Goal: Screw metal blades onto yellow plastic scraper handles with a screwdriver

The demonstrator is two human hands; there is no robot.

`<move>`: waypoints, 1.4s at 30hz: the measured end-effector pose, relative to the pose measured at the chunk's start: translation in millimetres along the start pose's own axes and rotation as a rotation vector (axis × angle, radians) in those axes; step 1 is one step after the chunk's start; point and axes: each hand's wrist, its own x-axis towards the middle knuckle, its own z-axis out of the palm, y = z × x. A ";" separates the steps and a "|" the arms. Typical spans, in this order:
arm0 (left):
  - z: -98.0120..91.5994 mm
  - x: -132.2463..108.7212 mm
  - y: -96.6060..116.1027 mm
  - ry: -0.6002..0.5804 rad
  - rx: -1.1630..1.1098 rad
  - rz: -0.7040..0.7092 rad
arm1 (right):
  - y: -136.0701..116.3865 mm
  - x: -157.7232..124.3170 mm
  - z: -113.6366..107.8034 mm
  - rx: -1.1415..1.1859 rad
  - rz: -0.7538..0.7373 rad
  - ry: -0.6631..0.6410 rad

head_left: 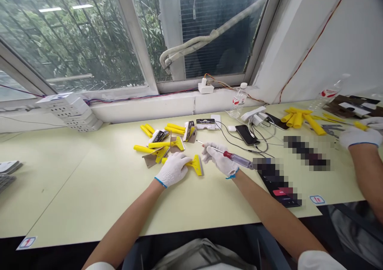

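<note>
In the head view, the left hand [174, 169] lay over the handle of a yellow scraper [196, 165], fingers curled round and gripping it. That scraper was low over the near middle of the worktop [104, 194], its head turned right, a metal edge showing along it. The right hand [220, 160] had its fingers closed on a screwdriver [243, 161], whose tip pointed far left, clear of the scraper.

The work looked partway through. The held scraper already had handle, head and edge together, though whether any screw was tight could not be told. Just far and left of it lay a second scraper [177, 143] and a third scraper [162, 154], both with heads on, beside a dark packet [158, 136]; these could have been finished or waiting. Far right, near a co-worker's gloved hand [360, 137], yellow handles [297, 118] lay piled with no heads visible, so more probably remained.
</note>
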 end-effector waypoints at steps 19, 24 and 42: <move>2.3 2.1 12.7 -0.004 -0.066 0.033 | 31.9 10.7 -3.9 -0.340 -0.061 -0.100; -1.0 3.0 15.1 -0.040 -0.033 0.053 | 33.1 12.0 -3.4 -0.352 -0.040 -0.109; 1.5 3.4 19.9 -0.023 -0.020 0.098 | 8.6 1.3 0.6 -0.470 -0.137 -0.099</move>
